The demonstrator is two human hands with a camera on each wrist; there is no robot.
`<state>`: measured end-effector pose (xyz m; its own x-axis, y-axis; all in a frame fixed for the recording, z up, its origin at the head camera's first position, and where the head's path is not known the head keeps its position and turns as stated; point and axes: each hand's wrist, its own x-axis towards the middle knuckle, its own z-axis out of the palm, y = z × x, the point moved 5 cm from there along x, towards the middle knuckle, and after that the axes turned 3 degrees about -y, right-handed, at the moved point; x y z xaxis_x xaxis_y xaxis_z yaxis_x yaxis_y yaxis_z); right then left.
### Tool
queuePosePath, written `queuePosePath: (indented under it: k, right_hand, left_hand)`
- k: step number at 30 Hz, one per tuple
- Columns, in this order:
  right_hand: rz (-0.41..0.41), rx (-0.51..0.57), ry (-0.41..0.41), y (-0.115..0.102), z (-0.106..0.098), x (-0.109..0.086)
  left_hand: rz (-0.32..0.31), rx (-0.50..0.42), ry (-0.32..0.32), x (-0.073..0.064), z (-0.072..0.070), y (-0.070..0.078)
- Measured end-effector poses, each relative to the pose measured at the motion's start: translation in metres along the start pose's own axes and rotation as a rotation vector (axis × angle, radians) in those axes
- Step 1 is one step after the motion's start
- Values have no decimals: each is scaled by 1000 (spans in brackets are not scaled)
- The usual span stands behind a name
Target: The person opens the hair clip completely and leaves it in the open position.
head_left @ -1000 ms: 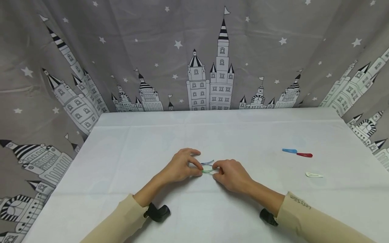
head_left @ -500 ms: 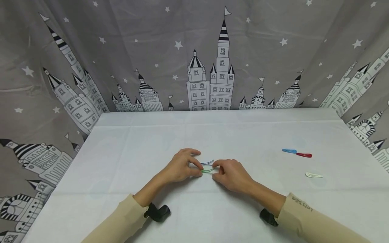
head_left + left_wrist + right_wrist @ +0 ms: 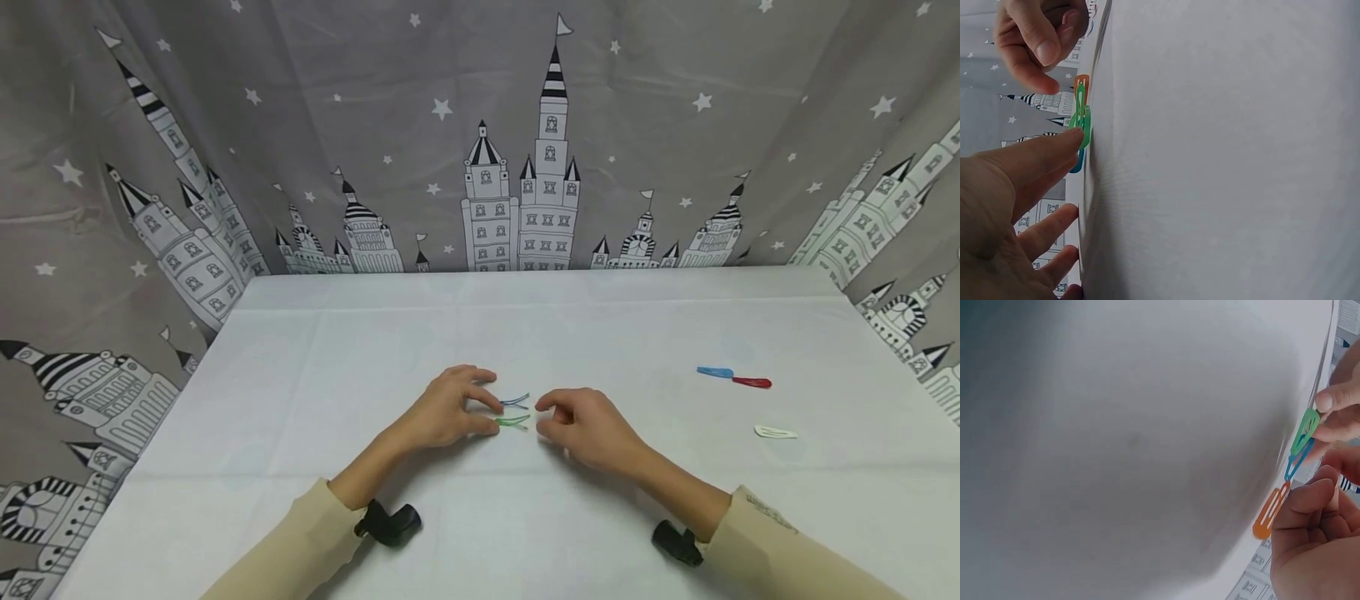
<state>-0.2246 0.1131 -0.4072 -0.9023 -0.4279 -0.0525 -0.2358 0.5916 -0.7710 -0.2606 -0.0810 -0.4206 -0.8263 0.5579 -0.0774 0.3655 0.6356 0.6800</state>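
My left hand [image 3: 450,408] pinches the left ends of a green snap hair clip [image 3: 513,422] and a blue snap hair clip [image 3: 516,402] between thumb and index finger. Their right ends spread into two prongs. My right hand [image 3: 588,425] is just to their right, fingers loosely curled, with a gap between thumb and index finger. In the left wrist view the right fingers [image 3: 1047,53] stand off from an orange hair clip [image 3: 1082,79]. The right wrist view also shows this orange clip [image 3: 1267,512] beside the right hand; I cannot make it out in the head view.
On the white-covered table [image 3: 360,333], a light blue hair clip [image 3: 715,372] and a red hair clip [image 3: 752,382] lie end to end at the right. A white hair clip [image 3: 776,432] lies nearer. A grey castle-print curtain [image 3: 420,133] hangs behind.
My right hand has drawn back to the right, away from the green and blue clips, whose prongs now show fully. The left hand has stayed in place.
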Motion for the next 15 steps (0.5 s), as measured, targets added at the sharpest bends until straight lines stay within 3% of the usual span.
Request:
queuePosePath:
  k: [7, 15]
  right_hand:
    - [68, 58, 42, 12, -16, -11]
    - [90, 91, 84, 21, -41, -24]
  left_hand:
    - [1, -7, -8, 1, 0, 0]
    - [6, -52, -5, -1, -3, 1]
